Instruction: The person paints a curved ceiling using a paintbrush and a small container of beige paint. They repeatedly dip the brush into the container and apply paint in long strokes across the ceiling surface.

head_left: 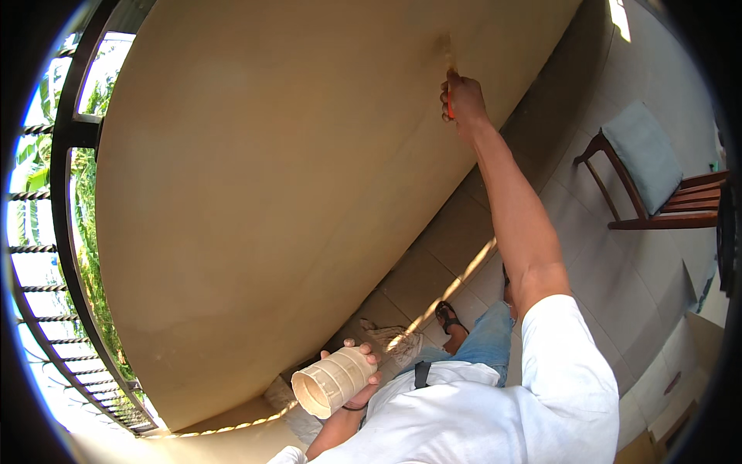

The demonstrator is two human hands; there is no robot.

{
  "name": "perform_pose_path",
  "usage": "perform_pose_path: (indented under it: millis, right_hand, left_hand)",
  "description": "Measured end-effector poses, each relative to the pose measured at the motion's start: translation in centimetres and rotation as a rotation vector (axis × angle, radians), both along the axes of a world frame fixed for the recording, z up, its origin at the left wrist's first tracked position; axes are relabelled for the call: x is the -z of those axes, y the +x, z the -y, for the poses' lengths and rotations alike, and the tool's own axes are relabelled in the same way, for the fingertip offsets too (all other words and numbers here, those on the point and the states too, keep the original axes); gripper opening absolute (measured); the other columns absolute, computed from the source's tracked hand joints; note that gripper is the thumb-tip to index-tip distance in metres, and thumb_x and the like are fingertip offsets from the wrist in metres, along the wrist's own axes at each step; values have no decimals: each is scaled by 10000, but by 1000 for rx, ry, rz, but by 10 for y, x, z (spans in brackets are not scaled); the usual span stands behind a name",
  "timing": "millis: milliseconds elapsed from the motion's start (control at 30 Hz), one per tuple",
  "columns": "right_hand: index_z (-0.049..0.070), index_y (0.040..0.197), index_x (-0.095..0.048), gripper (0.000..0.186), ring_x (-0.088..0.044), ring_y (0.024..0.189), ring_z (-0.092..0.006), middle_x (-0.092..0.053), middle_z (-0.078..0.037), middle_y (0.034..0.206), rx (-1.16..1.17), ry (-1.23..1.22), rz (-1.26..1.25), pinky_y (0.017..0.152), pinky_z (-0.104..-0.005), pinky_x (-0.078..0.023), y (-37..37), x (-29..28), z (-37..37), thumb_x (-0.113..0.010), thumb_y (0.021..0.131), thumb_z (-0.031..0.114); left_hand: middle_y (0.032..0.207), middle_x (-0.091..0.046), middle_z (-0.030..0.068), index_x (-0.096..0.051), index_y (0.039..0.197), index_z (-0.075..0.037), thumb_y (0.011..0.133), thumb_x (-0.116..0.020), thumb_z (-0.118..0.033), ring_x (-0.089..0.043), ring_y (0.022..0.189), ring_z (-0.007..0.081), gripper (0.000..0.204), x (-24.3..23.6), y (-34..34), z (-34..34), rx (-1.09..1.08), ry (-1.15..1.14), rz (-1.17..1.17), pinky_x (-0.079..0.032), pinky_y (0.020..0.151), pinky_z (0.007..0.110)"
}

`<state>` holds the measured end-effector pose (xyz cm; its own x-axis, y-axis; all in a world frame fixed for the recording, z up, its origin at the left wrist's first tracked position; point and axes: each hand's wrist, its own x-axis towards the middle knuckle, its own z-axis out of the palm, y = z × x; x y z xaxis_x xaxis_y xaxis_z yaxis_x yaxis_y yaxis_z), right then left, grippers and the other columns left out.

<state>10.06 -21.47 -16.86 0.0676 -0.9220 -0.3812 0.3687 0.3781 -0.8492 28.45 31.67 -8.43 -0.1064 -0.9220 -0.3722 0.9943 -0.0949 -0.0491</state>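
Note:
My right hand (pixel 466 102), stretched far out and up, is closed around the orange-red handle of a paintbrush (pixel 450 58). The brush's tip meets the beige wall (pixel 270 170), where a small darker smudge shows beside it. Low in front of my body, my left hand (pixel 369 371) wraps its fingers round a ribbed, cream-coloured plastic cup (pixel 334 380). The cup is tilted with its mouth toward the lower left. Its inner wall is visible, but I cannot make out what is at the bottom.
A black metal railing (pixel 73 209) with twisted bars runs along the left, plants behind it. At right stands a wooden chair (pixel 641 193) with a grey-blue cushion (pixel 641 155). A crumpled cloth (pixel 390 336) lies on the tiled floor (pixel 425 278) near my sandalled foot (pixel 448 317).

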Motion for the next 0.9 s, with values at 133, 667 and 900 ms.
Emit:
perform_pose_path:
  millis: [133,667,900]
  right_hand:
    - [50,932,-547,390,-532,506,-180,-561,-55,692,-111,28,-164,486,-372,-453,18,-6,-26,-470,1114,387]
    - [51,908,-547,400,-515,506,-159,-546,-43,687,-26,-76,-88,477,-351,-449,-29,-8,47,-557,1076,414]
    - [-9,989,-560,394,-611,723,-282,-624,-180,820,-632,-184,-235,659,-439,-471,44,6,-175,-550,1075,375]
  left_hand:
    - [1353,-540,122,-590,1383,-146,1006,-582,-610,-504,1276,298,597,6,-30,22,14,-18,-6,-539,887,500]
    - [1343,-538,128,-581,1379,-142,1009,-591,-592,-506,1267,307,582,-11,-54,56,12,26,37,-543,879,506]
    - [1352,-531,128,-584,1378,-140,1014,-585,-590,-502,1266,307,579,-12,-74,89,37,5,44,-542,884,508]
